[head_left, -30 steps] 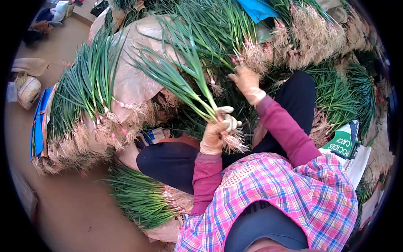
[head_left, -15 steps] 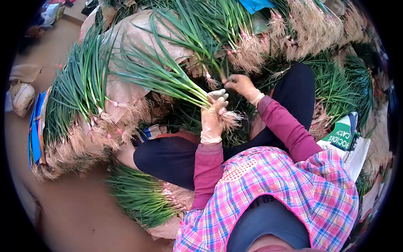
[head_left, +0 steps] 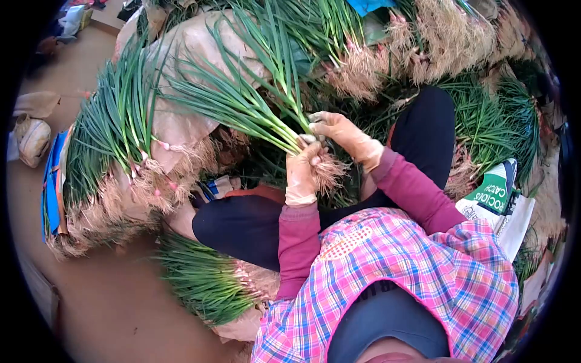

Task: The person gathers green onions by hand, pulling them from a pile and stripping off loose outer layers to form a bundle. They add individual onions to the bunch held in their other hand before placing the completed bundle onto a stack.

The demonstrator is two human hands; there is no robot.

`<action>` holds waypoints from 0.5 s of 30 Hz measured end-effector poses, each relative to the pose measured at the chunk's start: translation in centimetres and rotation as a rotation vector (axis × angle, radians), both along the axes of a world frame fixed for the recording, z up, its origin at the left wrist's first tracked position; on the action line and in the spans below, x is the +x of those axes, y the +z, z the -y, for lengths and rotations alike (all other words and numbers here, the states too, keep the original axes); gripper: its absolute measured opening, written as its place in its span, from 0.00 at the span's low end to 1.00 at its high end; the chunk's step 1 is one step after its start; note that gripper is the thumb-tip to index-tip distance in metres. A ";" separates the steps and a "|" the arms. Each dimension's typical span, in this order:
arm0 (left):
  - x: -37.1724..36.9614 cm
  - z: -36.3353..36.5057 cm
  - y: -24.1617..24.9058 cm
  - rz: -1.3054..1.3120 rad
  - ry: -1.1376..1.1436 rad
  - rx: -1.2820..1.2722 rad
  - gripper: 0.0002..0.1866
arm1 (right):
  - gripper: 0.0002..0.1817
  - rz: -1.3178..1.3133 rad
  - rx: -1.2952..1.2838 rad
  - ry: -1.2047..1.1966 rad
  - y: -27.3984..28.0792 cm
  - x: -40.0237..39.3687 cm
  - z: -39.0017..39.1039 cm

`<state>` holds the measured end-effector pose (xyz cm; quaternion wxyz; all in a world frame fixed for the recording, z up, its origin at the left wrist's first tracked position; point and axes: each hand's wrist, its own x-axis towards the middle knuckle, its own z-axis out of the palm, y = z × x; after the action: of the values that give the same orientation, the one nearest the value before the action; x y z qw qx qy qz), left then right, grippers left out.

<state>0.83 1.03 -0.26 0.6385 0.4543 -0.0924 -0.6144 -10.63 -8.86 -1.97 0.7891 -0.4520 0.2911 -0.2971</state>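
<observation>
My left hand (head_left: pixel 302 174), in a thin pale glove, is closed around a bunch of green onions (head_left: pixel 260 121) just above the roots. Their leaves point up and to the left, and a clump of pale roots (head_left: pixel 330 172) hangs out beside my fingers. My right hand (head_left: pixel 339 134), also gloved, pinches the base of more green onions (head_left: pixel 284 69), whose leaves rise steeply. Both hands nearly touch, with the two sets of stems meeting at the left hand's fingertips. Some of the bulbs are hidden by my fingers.
Green onions with roots lie on a covered heap to the left (head_left: pixel 115 133), and more root ends (head_left: pixel 445 45) fill the top right. Another pile (head_left: pixel 212 281) lies by my folded leg (head_left: pixel 242 233). A printed green-and-white bag (head_left: pixel 493 196) sits at the right. Brown floor (head_left: pixel 115 296) shows lower left.
My right hand has drawn the green onions down and left, bringing their bases against the bunch in my left hand. The left hand has stayed nearly in place.
</observation>
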 end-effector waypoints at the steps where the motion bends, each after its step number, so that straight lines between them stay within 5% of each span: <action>1: -0.5 0.2 0.3 0.034 0.043 -0.002 0.09 | 0.13 -0.009 0.100 -0.009 -0.1 0.5 0.5; 4: 0.0 -0.4 -0.1 0.009 0.031 -0.100 0.09 | 0.07 -0.051 0.208 -0.053 -0.6 1.6 0.6; 6: 0.5 -1.2 -0.1 -0.135 0.011 -0.165 0.08 | 0.06 0.273 0.597 -0.272 -1.1 0.9 2.2; 7: 0.3 -1.5 0.5 -0.201 0.000 -0.187 0.07 | 0.05 0.217 0.534 -0.356 -1.2 0.4 3.1; 8: 0.2 -1.6 1.0 -0.198 0.004 -0.192 0.07 | 0.07 0.091 0.480 -0.259 -1.3 0.0 3.6; 10: -0.1 -1.4 1.9 -0.286 -0.022 -0.237 0.07 | 0.12 0.266 0.571 0.128 -2.0 1.5 2.7; 15: -0.1 -2.1 2.8 -0.266 0.009 -0.272 0.14 | 0.21 0.661 0.774 0.392 1.6 4.3 1.0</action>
<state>0.70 3.15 2.52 0.7034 0.2789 -0.0874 -0.6479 -6.37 -9.86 -0.35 0.9879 -0.0569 0.0258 -0.1418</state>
